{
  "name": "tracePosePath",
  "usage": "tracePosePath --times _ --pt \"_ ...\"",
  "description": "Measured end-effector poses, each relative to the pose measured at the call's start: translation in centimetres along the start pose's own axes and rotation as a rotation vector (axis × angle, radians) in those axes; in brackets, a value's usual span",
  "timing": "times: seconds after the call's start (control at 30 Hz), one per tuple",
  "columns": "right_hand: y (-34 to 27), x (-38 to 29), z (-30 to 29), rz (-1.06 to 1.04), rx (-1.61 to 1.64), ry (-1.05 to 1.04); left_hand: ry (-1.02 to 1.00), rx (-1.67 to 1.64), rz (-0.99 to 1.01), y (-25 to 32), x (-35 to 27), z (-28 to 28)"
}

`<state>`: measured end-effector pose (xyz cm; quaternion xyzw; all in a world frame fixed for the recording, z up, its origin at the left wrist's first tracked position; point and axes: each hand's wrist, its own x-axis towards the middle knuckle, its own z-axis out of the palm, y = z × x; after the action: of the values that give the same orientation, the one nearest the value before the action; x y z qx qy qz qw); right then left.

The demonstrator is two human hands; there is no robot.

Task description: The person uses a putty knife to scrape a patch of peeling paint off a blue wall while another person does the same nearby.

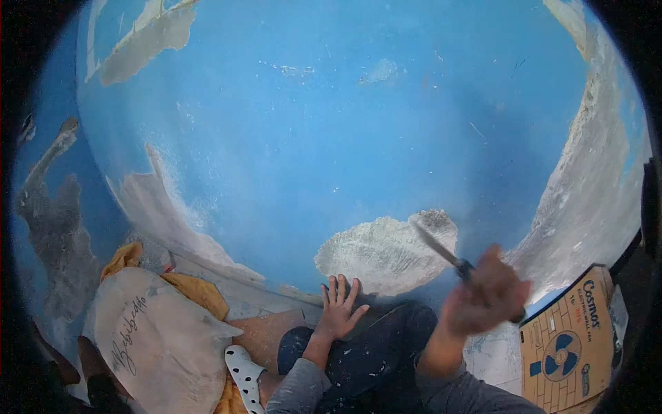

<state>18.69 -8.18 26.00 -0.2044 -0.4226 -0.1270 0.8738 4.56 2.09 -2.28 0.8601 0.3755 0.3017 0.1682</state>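
A blue painted wall (pixel 336 145) fills the view, with an oval patch of bare, rough plaster (pixel 382 253) low in its middle. My right hand (pixel 486 295), blurred, grips a knife-like blade tool (pixel 439 243) by its dark handle. The blade points up and left, its tip over the upper right part of the patch; whether it touches cannot be told. My left hand (pixel 340 305) is spread with fingers apart at the patch's lower left edge, holding nothing. Both forearms have grey sleeves, and dark trousers with pale specks lie below them.
A cardboard wall fan box (pixel 563 336) stands at right. At lower left lie a pale sack (pixel 160 341) bearing writing and yellow-brown cloth (pixel 199 292). A white clog (pixel 244 378) is beside the sack. More stripped plaster (pixel 595 171) shows along the wall's right side.
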Motion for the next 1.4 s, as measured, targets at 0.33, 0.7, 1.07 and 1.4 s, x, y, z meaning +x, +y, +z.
tracePosePath --times 0.33,0.7,1.07,1.4 --pt "1.8 -0.5 -1.4 0.07 0.051 0.142 -0.019 -0.011 -0.003 0.6 0.8 -0.3" --pt "1.1 -0.9 1.5 0.023 -0.073 0.014 0.02 -0.013 0.01 -0.1 -0.1 0.2" --pt "3.6 -1.2 -1.7 -0.07 -0.175 -0.094 -0.019 -0.006 0.002 0.1 0.3 0.3" --pt "1.6 -1.1 -1.4 0.165 -0.025 0.011 -0.018 0.005 -0.008 0.2 0.3 0.0"
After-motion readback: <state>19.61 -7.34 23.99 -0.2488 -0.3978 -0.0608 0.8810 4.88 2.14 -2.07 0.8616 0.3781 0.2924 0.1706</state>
